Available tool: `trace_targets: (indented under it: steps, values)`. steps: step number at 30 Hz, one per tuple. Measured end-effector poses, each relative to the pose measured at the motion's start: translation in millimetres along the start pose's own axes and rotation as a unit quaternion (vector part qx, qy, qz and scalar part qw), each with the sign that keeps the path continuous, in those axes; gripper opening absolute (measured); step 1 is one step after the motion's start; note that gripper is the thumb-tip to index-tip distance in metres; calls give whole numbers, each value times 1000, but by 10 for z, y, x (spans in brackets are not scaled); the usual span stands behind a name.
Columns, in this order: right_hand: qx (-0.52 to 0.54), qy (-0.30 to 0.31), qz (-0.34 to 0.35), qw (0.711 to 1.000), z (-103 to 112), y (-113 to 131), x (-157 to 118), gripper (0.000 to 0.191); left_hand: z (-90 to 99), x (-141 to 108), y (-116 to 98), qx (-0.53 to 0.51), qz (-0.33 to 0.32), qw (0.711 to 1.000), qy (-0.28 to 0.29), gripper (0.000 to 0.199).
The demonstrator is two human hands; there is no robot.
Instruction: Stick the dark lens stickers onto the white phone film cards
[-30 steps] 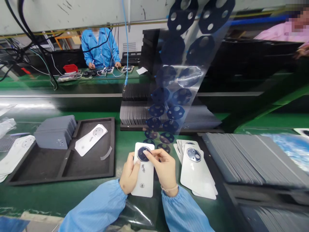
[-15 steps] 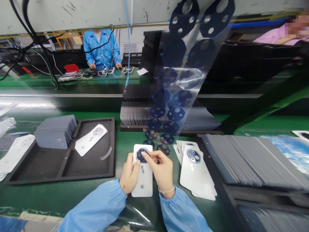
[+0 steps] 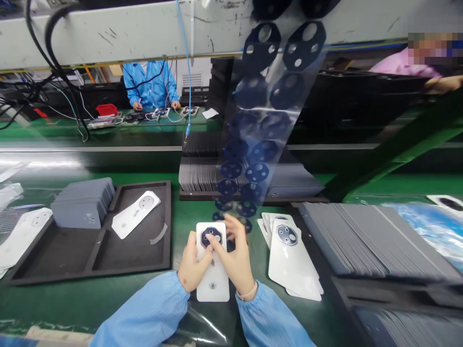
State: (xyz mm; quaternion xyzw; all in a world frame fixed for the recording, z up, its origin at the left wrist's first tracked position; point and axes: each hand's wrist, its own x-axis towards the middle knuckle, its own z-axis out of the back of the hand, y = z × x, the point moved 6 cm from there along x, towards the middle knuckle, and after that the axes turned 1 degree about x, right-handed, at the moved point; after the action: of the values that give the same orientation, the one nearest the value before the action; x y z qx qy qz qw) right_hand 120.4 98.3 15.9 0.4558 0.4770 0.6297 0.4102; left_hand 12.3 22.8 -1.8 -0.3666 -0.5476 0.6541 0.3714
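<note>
A white phone back cover (image 3: 212, 289) lies upright in front of me, with a dark octagonal sticker (image 3: 207, 239) with round holes over its camera area. My left hand (image 3: 194, 262) grips the cover's left edge, thumb on its face. The thumb of my right hand (image 3: 235, 255) presses on the sticker, while its other fingers spread, slightly blurred, past the right edge. Behind the cover hangs a clear film strip (image 3: 265, 103) carrying pairs of the same dark stickers. To the right, several white covers (image 3: 291, 260) lie overlapped, the top one bearing a dark sticker.
A black tray (image 3: 132, 267) at left holds grey panels (image 3: 77, 205) and white covers (image 3: 135, 214). Racks of grey panels stand behind (image 3: 198, 176) and at right (image 3: 376, 241). A green slanted beam (image 3: 398, 149) crosses the right. Across the line sits a person in blue (image 3: 150, 86).
My right hand's fingers have opened away from the sticker, leaving the thumb pressed on it. The left hand still holds the cover. The camera view has tilted up slightly.
</note>
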Motion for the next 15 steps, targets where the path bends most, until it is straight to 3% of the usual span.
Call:
trace_targets:
  steps: [2,5,10,15]
  values:
    - [65,61,-74,993,-60,-83,13,36,-20,0,-31,28,3,999,19,19]
    - [150,61,-134,978,-67,-166,12,35,-35,0,-60,73,2,997,33,20]
    - [206,55,-143,967,-42,-205,40,36,-53,17,-30,62,16,997,46,21]
    - [232,155,-156,947,-30,-138,75,39,-88,7,42,-80,73,992,60,33]
